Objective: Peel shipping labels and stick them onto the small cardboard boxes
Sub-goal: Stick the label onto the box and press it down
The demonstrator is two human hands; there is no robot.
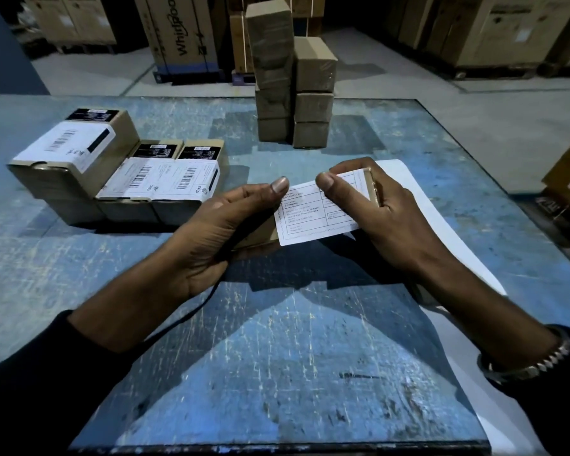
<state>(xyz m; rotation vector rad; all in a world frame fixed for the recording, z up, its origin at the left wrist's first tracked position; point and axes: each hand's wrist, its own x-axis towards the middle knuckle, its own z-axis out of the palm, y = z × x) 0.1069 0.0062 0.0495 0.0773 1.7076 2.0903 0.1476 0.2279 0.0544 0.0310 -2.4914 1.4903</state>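
Near the table's [310, 357] middle, both hands, left hand [218, 225] and right hand [375, 209], pinched the shipping label [313, 213] onto a held small box [374, 189], apparently mid-sticking; smoothing it flat seemed next.

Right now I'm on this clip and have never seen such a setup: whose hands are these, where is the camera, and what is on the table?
There is no machine here. A person wears one wide-angle camera on the head, looking down at their own bare hands.

The left hand and the right hand together hold a small cardboard box, mostly hidden behind them. Both thumbs press a white shipping label against its top.

On the scratched blue table, boxes already labelled sit to the left, and two stacks of plain brown boxes stand at the far edge. A white sheet lies under the right hand, possibly label backing. Large cartons stand on the floor behind.
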